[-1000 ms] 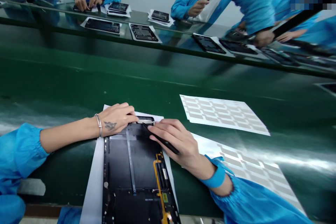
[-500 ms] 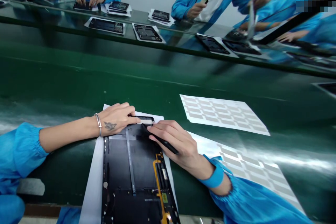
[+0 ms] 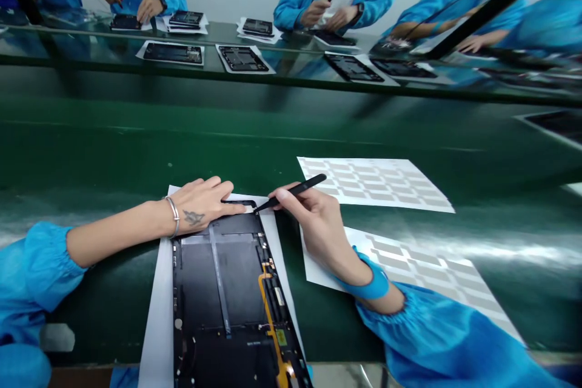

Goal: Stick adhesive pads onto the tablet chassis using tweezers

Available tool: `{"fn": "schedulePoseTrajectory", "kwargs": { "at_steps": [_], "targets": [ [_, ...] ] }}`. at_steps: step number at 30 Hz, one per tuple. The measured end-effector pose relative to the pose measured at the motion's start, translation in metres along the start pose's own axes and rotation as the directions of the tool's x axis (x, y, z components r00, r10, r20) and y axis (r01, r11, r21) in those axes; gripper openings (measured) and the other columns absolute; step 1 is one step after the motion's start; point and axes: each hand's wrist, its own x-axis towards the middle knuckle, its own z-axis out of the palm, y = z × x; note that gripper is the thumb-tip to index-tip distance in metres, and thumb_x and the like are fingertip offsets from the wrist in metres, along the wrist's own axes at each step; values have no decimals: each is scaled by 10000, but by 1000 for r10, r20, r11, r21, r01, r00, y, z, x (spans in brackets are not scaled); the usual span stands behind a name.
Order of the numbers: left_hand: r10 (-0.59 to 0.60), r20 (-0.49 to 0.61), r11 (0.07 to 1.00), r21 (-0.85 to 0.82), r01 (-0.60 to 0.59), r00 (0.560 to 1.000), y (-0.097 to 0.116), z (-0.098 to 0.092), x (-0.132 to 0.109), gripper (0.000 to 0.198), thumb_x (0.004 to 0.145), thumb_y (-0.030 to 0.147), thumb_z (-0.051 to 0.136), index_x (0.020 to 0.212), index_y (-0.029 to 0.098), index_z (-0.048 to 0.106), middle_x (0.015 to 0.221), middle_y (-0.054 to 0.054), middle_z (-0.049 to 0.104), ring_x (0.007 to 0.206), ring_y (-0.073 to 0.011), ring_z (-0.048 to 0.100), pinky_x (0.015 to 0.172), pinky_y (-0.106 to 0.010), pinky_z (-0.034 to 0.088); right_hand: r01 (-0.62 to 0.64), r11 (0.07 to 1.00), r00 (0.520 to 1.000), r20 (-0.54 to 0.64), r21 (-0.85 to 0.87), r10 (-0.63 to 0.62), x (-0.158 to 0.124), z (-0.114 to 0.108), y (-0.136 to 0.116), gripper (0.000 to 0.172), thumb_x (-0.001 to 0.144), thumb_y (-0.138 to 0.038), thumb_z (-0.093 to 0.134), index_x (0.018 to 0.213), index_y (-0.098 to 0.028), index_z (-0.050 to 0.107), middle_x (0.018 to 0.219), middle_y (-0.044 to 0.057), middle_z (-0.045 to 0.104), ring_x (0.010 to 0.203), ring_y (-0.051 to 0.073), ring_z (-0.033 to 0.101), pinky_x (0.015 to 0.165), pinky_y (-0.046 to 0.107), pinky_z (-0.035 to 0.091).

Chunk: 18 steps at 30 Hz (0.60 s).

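An opened black tablet housing [image 3: 245, 285] lies on a white paper sheet [image 3: 157, 303] in front of me, with an orange flex cable along its right side. My left hand [image 3: 200, 206] rests across the housing's far end, fingers spread. Its index fingertip touches a small white strip [image 3: 249, 210] near the far right corner. In my right hand [image 3: 313, 212] I hold black tweezers [image 3: 300, 187], shut between thumb and fingers. Their tip points down-left and meets the corner beside the strip; whether it grips anything is too small to tell.
Two white sheets of grey adhesive pieces, one farther off [image 3: 377, 185] and one nearer [image 3: 427, 279], lie to the right on the green table [image 3: 113, 151]. A glass shelf beyond holds several tablet housings [image 3: 173, 53]. Several co-workers in blue sit behind it.
My right hand has swung outward to the right, and the tweezers now slant up and away, tip still at the corner. My left index finger stays on the strip. The view has shifted slightly.
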Motion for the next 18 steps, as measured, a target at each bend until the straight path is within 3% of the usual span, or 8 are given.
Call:
{"fn": "schedulePoseTrajectory", "kwargs": {
  "at_steps": [5, 8, 11, 14, 18],
  "targets": [
    [-26, -8, 998, 57, 26, 1000, 8, 0, 7, 560, 925, 104, 475, 1403, 395, 464, 1046, -91, 538, 910, -229, 496, 705, -309, 409, 31, 997, 997, -79, 71, -25, 3, 0, -6, 299, 819, -483, 669, 778, -190, 710, 702, 33, 686, 661, 191, 654, 626, 317, 527],
    [37, -43, 998, 44, -35, 998, 4, 8, -7, 571, 894, 93, 509, 1414, 327, 463, 1096, -103, 578, 957, -237, 523, 750, -327, 443, 57, 997, 996, 67, 46, -60, 8, 4, -11, 294, 819, -477, 673, 798, -191, 734, 791, 52, 721, 739, 210, 672, 669, 330, 534],
    [80, -129, 993, -73, -90, 988, -5, 17, -28, 484, 888, 60, 473, 1342, 214, 538, 1261, -104, 588, 1129, -226, 526, 908, -332, 459, 98, 995, 966, 237, 21, -100, 9, 8, -14, 295, 834, -469, 656, 791, -192, 749, 862, 62, 739, 754, 207, 674, 653, 310, 525],
    [77, -229, 973, -193, -123, 970, -9, 23, -41, 455, 882, 8, 418, 1282, 151, 582, 1367, -90, 561, 1278, -196, 483, 1046, -307, 412, 117, 993, 952, 284, 12, -116, 7, 10, -11, 291, 852, -458, 640, 813, -194, 755, 870, 58, 740, 724, 192, 669, 625, 289, 513],
    [68, -264, 955, -263, -140, 962, -9, 24, -41, 460, 858, -16, 418, 1238, 149, 617, 1344, -84, 593, 1264, -191, 528, 1036, -313, 442, 154, 988, 943, 295, 18, -153, 4, 9, -6, 289, 864, -459, 634, 804, -202, 751, 869, 61, 738, 753, 198, 676, 647, 291, 517]
  ]
}}
